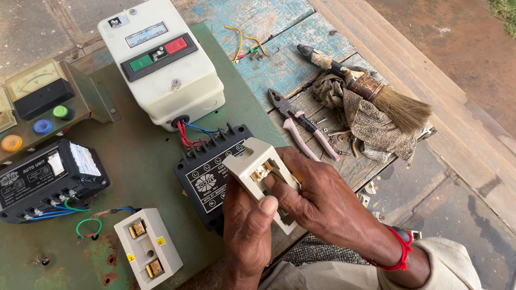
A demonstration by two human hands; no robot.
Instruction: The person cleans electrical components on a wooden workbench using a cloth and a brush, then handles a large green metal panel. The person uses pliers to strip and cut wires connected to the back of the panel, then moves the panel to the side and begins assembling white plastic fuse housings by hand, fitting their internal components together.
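Observation:
My left hand [246,231] and my right hand [322,201] together hold a cream plastic fuse carrier [252,164] with brass contacts showing in its recess. The left thumb presses its lower face; the right fingers wrap its right side, with one fingertip at the brass contact. A red thread circles my right wrist [400,252]. Just behind the carrier sits a black terminal unit [207,177] with red and blue wires. A matching cream fuse base [148,247] with two brass contacts lies on the green panel [142,166], left of my hands.
A white starter box [161,59] with green and red buttons stands at the back. A black unit [45,177] and a meter panel [37,96] with coloured lamps are at left. Pliers [303,126], a brush [371,88], a rag and small screws lie on the wooden bench at right.

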